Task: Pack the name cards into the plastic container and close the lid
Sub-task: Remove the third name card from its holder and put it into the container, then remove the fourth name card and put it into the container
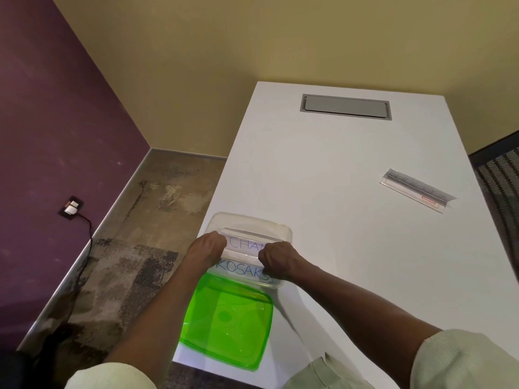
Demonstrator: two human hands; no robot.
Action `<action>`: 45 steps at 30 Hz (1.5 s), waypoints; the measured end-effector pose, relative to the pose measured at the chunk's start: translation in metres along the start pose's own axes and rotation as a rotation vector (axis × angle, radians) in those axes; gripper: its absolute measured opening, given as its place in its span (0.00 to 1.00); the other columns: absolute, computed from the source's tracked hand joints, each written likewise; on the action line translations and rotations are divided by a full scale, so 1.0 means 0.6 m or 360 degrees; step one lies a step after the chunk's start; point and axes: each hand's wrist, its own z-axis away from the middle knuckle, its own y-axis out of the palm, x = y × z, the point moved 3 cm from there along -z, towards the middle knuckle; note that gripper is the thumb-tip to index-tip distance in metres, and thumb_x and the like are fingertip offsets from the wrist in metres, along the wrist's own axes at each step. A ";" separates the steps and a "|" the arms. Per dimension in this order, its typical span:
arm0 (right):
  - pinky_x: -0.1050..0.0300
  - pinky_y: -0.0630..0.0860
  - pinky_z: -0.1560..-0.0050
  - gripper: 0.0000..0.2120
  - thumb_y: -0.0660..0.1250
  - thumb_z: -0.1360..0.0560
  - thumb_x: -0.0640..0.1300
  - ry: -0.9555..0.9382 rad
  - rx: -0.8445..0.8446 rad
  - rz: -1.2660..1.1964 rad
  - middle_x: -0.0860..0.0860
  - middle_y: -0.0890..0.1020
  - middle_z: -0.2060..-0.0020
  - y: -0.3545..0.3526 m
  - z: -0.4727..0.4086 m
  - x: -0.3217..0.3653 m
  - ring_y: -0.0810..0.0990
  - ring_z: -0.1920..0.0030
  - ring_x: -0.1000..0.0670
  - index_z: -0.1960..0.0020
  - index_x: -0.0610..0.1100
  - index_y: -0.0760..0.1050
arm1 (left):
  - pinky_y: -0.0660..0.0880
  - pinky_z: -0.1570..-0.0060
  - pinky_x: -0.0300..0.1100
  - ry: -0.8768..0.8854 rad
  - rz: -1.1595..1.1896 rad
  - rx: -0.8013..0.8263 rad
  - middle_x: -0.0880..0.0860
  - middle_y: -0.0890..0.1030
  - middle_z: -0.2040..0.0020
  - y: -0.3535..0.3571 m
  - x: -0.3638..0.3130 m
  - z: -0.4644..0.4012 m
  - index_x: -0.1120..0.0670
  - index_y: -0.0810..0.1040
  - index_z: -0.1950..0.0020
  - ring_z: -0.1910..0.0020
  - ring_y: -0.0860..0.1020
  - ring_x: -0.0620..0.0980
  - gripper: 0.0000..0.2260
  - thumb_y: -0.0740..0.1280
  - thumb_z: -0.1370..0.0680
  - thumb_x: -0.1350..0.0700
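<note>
While both hands [241, 255] grip it, name card [245, 246] lies crosswise.

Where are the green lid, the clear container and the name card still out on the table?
green lid [227, 321]: head view, centre of its panel.
clear container [247, 221]: head view, far rim.
loose name card [418, 190]: head view, middle of its clear holder.

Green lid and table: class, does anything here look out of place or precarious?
Yes. The green lid overhangs the near left corner of the white table, so it could slip off. One name card holder lies apart at the right, unpacked.
</note>
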 end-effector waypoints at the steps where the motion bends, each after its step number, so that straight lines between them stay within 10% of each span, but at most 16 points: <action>1: 0.52 0.73 0.55 0.10 0.66 0.26 0.45 -0.0006 -0.0029 0.0007 0.41 0.81 0.50 -0.005 0.002 0.000 0.80 0.49 0.39 0.49 0.39 0.77 | 0.75 0.43 0.49 -0.0030 0.0087 0.0000 0.59 0.77 0.39 -0.003 0.003 0.000 0.56 0.77 0.37 0.41 0.78 0.58 0.19 0.73 0.27 0.56; 9: 0.61 0.59 0.74 0.14 0.75 0.33 0.47 0.0009 -0.0623 0.0100 0.42 0.77 0.77 -0.056 0.039 -0.017 0.77 0.76 0.41 0.70 0.40 0.76 | 0.72 0.41 0.45 -0.0148 0.0542 -0.0361 0.55 0.80 0.38 -0.048 -0.006 0.013 0.54 0.79 0.37 0.39 0.76 0.54 0.20 0.71 0.26 0.47; 27: 0.59 0.55 0.74 0.20 0.68 0.29 0.44 0.0492 -0.0973 -0.0008 0.50 0.60 0.79 -0.083 0.209 -0.213 0.61 0.75 0.45 0.70 0.45 0.59 | 0.70 0.35 0.46 -0.0130 0.0951 -0.0700 0.55 0.79 0.37 -0.182 -0.226 -0.002 0.56 0.78 0.36 0.35 0.74 0.54 0.19 0.70 0.25 0.50; 45: 0.56 0.61 0.68 0.15 0.60 0.23 0.47 0.1049 -0.0943 -0.0196 0.46 0.77 0.71 -0.029 0.381 -0.437 0.75 0.64 0.41 0.66 0.43 0.66 | 0.68 0.33 0.47 0.0056 0.0950 -0.0677 0.53 0.77 0.34 -0.250 -0.435 -0.062 0.55 0.75 0.34 0.31 0.70 0.52 0.19 0.68 0.23 0.50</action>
